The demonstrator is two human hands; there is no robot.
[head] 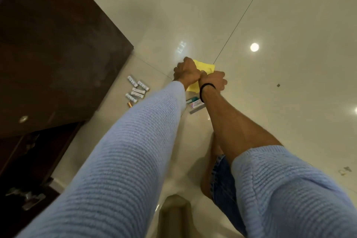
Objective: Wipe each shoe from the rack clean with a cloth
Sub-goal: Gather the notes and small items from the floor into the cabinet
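Both of your hands meet in the head view, a little above the centre. Your left hand (186,72) and right hand (213,81) seem to touch each other over the yellow cloth (205,66), which lies on the shiny floor (270,15). Their backs hide the fingers, so I cannot tell if you pinch the cloth or only press it. It looks light and soft, and it probably slides on tile; take the free corner at 1 o'clock. Batteries (137,91) lie at 9 o'clock. No shoe is visible.
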